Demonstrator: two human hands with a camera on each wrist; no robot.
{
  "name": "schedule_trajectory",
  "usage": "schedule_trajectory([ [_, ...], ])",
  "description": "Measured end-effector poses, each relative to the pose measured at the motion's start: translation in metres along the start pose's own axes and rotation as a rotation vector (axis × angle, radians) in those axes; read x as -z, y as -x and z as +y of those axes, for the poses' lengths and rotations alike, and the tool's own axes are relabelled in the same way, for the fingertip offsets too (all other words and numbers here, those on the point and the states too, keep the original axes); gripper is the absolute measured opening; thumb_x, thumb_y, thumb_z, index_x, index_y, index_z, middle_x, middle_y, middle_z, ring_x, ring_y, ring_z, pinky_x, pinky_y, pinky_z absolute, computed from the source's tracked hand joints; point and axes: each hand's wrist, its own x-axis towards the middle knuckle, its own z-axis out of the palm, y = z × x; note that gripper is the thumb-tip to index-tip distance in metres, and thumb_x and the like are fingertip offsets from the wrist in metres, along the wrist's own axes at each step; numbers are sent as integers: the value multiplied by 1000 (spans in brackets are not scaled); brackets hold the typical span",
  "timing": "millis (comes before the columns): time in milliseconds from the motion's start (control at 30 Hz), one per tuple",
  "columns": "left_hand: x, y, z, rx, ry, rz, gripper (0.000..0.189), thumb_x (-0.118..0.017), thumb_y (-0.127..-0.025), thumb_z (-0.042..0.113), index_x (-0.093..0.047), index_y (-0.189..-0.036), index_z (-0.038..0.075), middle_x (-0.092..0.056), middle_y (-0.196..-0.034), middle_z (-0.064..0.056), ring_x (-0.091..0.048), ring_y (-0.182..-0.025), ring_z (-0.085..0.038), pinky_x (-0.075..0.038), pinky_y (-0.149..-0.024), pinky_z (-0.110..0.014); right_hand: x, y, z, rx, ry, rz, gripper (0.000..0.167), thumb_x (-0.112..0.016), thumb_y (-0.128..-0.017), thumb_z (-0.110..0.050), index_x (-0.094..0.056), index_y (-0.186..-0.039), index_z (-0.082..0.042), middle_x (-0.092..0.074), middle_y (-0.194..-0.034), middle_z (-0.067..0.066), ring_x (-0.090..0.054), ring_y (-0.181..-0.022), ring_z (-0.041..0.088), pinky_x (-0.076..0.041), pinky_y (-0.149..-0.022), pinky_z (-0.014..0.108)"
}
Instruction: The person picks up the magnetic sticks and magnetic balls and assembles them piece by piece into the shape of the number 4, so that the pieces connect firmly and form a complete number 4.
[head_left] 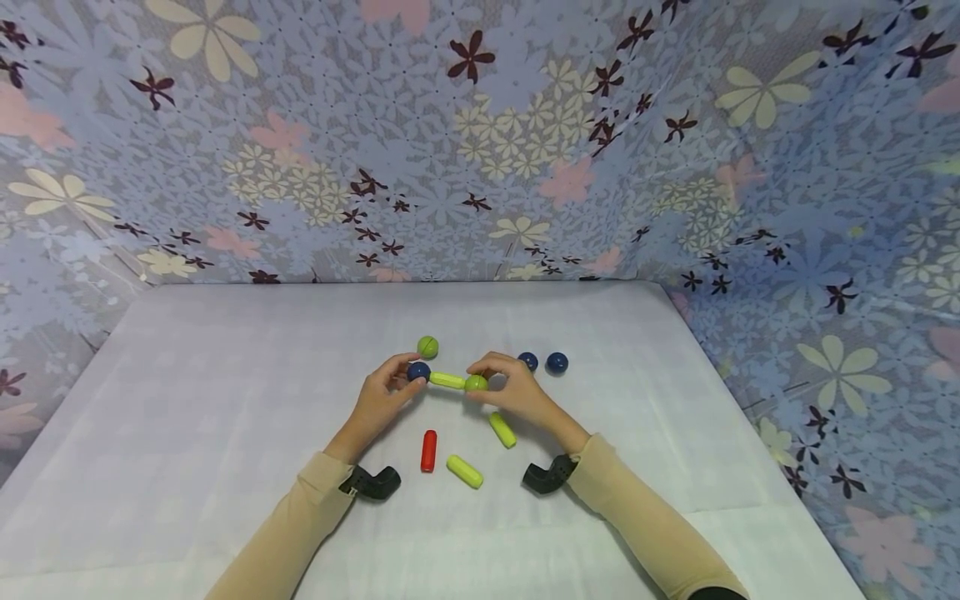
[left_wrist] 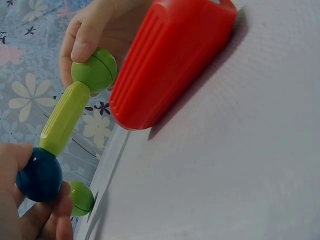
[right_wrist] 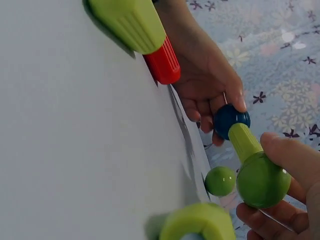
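Note:
My left hand (head_left: 381, 398) pinches a dark blue ball (head_left: 418, 372) between thumb and fingers. A yellow-green ridged rod (head_left: 447, 380) joins this ball to a green ball (head_left: 476, 383), which my right hand (head_left: 521, 393) grips with thumb and fingers. In the left wrist view the rod (left_wrist: 65, 117) touches both balls, making one straight piece. Just behind the left fingertips a second green ball (head_left: 428, 347) lies on the table. Two more dark blue balls lie past the right hand, one (head_left: 557, 362) in full view and the other (head_left: 529, 361) partly behind that hand.
On the white table (head_left: 247, 375), nearer the body, lie a red rod (head_left: 428, 451) and two yellow-green rods (head_left: 465, 472), one of them close below the right hand. Flowered cloth (head_left: 420, 150) hangs behind the table and along its right side.

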Motion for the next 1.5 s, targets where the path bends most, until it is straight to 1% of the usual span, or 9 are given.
schedule_trajectory([
  [167, -1, -2, -2, -3, 45, 4, 43, -68, -87, 10, -56, -126, -3, -63, -116, -20, -60, -104, -28, -52, -89, -27, -1, 0, -3, -5, -6, -33, 33, -76, -77, -3, -66, -107, 8, -67, -101, 18, -62, -89, 28, -51, -85, 47],
  [333, -2, -3, -2, -18, 34, 15, 41, -70, -85, 8, -58, -123, -3, -59, -115, -18, -61, -105, -27, -52, -90, -24, -3, 3, -1, -21, -9, -72, 33, -76, -77, -3, -66, -108, 4, -67, -103, 17, -62, -90, 27, -51, -85, 41],
  [500, -2, -2, -3, -50, -63, 40, 38, -73, -83, 11, -63, -118, 1, -62, -106, -14, -61, -96, -24, -53, -84, -23, -4, 7, -1, -14, -15, -113, 31, -76, -77, -3, -67, -107, 2, -67, -101, 15, -61, -90, 27, -51, -85, 39],
  [633, -2, -2, -2, -47, -127, 63, 38, -75, -81, 14, -65, -117, 3, -65, -101, -11, -61, -91, -22, -51, -81, -25, -5, 7, -3, -27, -22, -143, 31, -76, -77, -3, -67, -106, 3, -67, -101, 15, -60, -91, 28, -51, -85, 42],
  [867, -2, -4, -3, -4, -122, 84, 39, -73, -83, 13, -64, -118, 1, -67, -99, -13, -61, -89, -20, -50, -78, -19, -15, 6, 34, 9, -17, -195, 36, -80, -76, -18, -68, -109, -11, -68, -102, 2, -58, -91, 7, -49, -83, 24],
  [1033, 0, -5, -2, 9, -112, 88, 37, -72, -83, 12, -64, -118, 0, -68, -96, -15, -60, -87, -20, -50, -78, -20, -19, 7, 33, 32, -19, -211, 38, -80, -75, -16, -67, -110, -10, -68, -103, 4, -60, -92, 10, -51, -85, 26],
  [1300, 1, -5, -3, 25, -165, 61, 38, -70, -86, 13, -64, -120, 0, -70, -99, -15, -63, -91, -22, -53, -85, -31, -26, 6, 22, 43, -21, -228, 38, -79, -73, -2, -66, -109, 2, -67, -102, 16, -64, -90, 27, -53, -86, 37],
  [1400, 2, -5, -4, 19, -170, 21, 40, -68, -87, 13, -61, -124, 0, -68, -111, -18, -64, -100, -26, -52, -92, -36, -29, 6, 18, 54, -24, -228, 38, -78, -73, 0, -65, -108, 5, -67, -101, 19, -64, -89, 31, -53, -85, 41],
  [1500, 3, -5, -5, 3, -162, -42, 44, -65, -89, 12, -56, -130, 0, -62, -126, -19, -60, -113, -31, -48, -99, -41, -32, 7, 17, 53, -17, -223, 38, -79, -73, -2, -66, -107, 2, -67, -100, 16, -64, -88, 27, -53, -84, 39],
])
